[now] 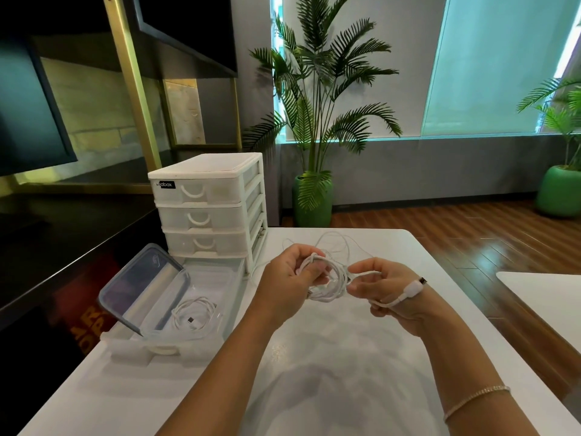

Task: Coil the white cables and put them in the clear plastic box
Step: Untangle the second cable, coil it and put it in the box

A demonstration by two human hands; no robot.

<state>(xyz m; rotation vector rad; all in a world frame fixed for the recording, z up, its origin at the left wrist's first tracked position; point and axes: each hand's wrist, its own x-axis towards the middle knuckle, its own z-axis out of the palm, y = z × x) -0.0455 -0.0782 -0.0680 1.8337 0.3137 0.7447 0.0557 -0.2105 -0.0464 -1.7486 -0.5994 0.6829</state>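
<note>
While the left hand [290, 275] grips a coiled white cable [327, 280] above the white table [314, 357], the right hand [386, 291] pinches that cable's loose end, its plug [413, 289] lying over the knuckles. Left of the hands, the clear plastic box [185, 309] sits open in a drawer pulled out of the drawer unit [209, 206], with another coiled cable [195, 314] inside.

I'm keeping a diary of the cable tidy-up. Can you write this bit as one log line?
step: coiling | left hand: holds white cable coil | right hand: grips cable end | clear plastic box: open, one coiled cable inside
</note>
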